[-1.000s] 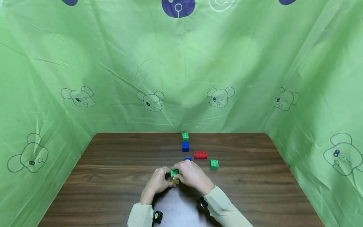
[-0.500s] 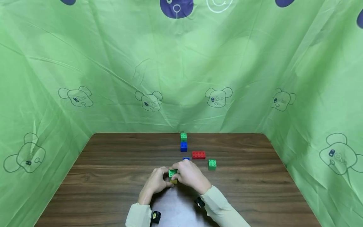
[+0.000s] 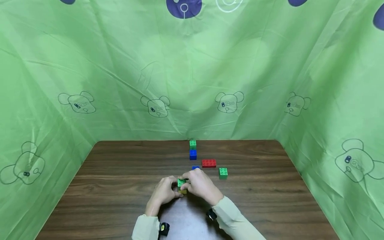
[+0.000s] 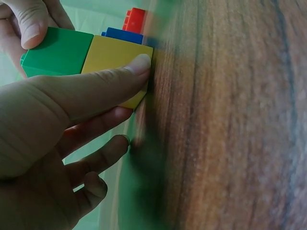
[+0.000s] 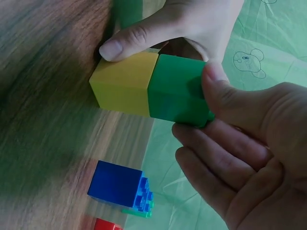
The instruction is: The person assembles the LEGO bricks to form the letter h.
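Observation:
In the head view, a green toy brick sits on top of a yellow toy brick on the wooden table. Their faces meet along a thin seam in the right wrist view. My left hand grips the lower, yellow brick, its thumb lying across one side near the tabletop. From the other side, my right hand holds the upper, green brick near its studded end, the thumb on one edge and fingers opposite. Part of the green brick's top is hidden behind the right hand in the head view.
Beyond the right hand lies a partly hidden blue brick. A red brick and a green brick lie to its right. Farther back are another blue brick and a green one. Green cloth surrounds the table.
The head view has turned slightly, so everything sits a little farther left in it. Both hands keep their hold on the two bricks with no other visible movement.

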The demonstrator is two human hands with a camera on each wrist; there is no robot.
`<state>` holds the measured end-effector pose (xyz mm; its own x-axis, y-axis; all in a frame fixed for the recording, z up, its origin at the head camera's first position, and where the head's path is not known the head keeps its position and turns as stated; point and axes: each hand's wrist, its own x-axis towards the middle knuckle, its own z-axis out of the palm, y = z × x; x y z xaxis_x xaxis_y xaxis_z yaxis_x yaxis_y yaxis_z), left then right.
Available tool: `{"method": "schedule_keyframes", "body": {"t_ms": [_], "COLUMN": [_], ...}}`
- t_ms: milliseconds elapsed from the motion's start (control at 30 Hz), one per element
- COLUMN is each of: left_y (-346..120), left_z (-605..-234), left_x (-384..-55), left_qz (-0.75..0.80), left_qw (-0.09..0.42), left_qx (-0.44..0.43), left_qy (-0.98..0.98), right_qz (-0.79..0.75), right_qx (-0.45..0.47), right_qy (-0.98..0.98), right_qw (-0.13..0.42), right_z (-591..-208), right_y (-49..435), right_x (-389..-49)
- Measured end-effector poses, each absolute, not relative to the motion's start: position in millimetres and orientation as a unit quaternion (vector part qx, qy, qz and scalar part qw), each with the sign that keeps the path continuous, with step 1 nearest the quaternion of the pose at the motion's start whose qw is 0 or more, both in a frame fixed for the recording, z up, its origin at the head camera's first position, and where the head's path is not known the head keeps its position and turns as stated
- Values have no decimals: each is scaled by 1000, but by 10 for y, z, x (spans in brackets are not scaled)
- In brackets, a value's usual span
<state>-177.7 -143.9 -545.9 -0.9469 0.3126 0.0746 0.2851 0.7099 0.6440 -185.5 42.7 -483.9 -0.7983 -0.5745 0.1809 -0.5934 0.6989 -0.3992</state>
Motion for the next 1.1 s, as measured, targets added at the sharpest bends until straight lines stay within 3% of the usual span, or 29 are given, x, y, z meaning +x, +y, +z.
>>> {"method": "schedule_keyframes", "body": {"t_ms": [467, 733, 1100], "left_y": [-1371, -1407, -1368], "left_z": [-5457, -5344, -5334], "left_x": [-1768, -1581, -1608], "left_qz": [344, 370, 321], "left_qw": [-9, 22, -3], "left_qx": [159, 164, 149], "left_qy": [925, 914, 935], "right_qz": [271, 292, 261], "right_qx": [268, 287, 297], "right_qy": [-924, -912, -917], "right_qw": [19, 19, 46], "right_z": [-4848, -4949, -5004], "right_y": [405, 401, 433], "right_x": [-1818, -1728, -1643]}}
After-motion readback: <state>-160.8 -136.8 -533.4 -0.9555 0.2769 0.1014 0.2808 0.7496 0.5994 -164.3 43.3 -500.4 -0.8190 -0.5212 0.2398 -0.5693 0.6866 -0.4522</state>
